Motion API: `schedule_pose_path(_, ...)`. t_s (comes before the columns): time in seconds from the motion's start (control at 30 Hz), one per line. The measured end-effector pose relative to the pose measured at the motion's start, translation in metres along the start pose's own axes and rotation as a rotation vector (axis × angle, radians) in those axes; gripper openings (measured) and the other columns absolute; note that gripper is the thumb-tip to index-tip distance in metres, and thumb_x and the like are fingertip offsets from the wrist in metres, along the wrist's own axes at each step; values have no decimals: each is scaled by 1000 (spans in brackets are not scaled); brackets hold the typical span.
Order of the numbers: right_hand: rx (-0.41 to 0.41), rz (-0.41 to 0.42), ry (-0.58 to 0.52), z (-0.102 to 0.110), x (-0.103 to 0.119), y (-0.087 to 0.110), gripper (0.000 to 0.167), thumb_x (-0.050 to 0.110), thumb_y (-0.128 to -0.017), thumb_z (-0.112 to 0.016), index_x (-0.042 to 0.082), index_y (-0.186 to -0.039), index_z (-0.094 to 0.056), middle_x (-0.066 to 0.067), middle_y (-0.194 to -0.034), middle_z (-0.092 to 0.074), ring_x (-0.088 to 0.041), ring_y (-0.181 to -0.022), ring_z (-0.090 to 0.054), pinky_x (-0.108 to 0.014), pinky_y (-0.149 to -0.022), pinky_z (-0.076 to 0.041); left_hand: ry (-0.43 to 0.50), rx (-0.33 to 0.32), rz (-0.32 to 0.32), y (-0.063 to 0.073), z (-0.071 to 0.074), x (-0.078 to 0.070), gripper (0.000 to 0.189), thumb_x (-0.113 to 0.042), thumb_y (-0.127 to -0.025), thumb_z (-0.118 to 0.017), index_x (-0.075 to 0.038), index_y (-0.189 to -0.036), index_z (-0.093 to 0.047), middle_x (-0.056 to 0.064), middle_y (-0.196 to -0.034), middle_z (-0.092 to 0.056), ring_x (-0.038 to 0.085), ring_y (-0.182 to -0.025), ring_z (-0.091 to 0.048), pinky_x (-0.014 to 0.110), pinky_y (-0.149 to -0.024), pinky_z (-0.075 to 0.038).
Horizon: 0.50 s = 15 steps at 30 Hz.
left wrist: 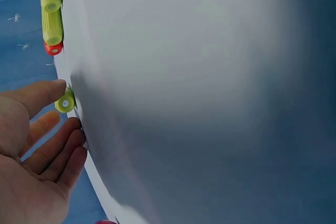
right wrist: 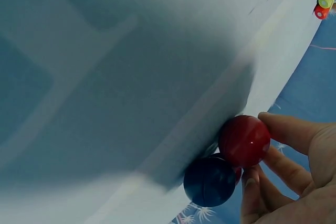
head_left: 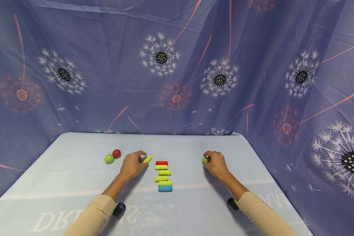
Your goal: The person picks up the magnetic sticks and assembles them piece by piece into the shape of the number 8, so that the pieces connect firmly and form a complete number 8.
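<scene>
My left hand (head_left: 132, 164) pinches a yellow-green ribbed bar (head_left: 147, 159) between thumb and fingers, low over the table. The left wrist view shows the bar's round end (left wrist: 65, 101) beside the thumb tip. My right hand (head_left: 216, 163) curls its fingers round a green ball (head_left: 205, 160) on the table. In the right wrist view a red ball (right wrist: 244, 141) and a dark blue ball (right wrist: 209, 181) sit close to these fingers; part of another red thing shows behind them. The green ball is hidden there.
Between the hands stretches a line of bars: a red bar (head_left: 161, 163), several yellow-green bars (head_left: 164, 172) and a blue bar (head_left: 165, 188). A green ball (head_left: 109, 159) and a red ball (head_left: 116, 153) lie left of my left hand. Patterned curtains surround the white table (head_left: 188, 209).
</scene>
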State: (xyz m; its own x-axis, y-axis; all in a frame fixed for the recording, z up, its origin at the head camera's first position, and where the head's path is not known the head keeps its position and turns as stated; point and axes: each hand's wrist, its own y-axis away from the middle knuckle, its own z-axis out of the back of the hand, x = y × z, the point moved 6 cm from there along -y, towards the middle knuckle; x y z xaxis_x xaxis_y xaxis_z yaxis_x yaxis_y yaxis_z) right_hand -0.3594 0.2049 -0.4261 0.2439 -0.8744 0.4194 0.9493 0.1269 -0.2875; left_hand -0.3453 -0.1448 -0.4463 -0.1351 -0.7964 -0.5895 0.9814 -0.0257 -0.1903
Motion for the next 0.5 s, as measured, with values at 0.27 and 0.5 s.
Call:
schedule_pose_path(0.27, -6, -2, -14, -1, -1, 0, 31, 3, -76, -83, 2, -105, -76, -15, -91, -74, -33, -86, -61, -49, -83, -49, -11, -18, -9, -2, 1, 1, 31, -12, -81, -82, -6, -110, -75, 8, -85, -72, 20, -75, -63, 40, -71, -54)
schedule_pose_path(0.5, -17, 20, -9, -2, 1, -1, 29, 3, -75, -83, 1, -103, -76, -16, -92, -74, -37, -90, -64, -51, -85, -51, -21, -1, 12, -4, 0, 1, 26, -11, -82, -81, -6, -107, -77, 7, -83, -71, 19, -73, -60, 36, -68, -51)
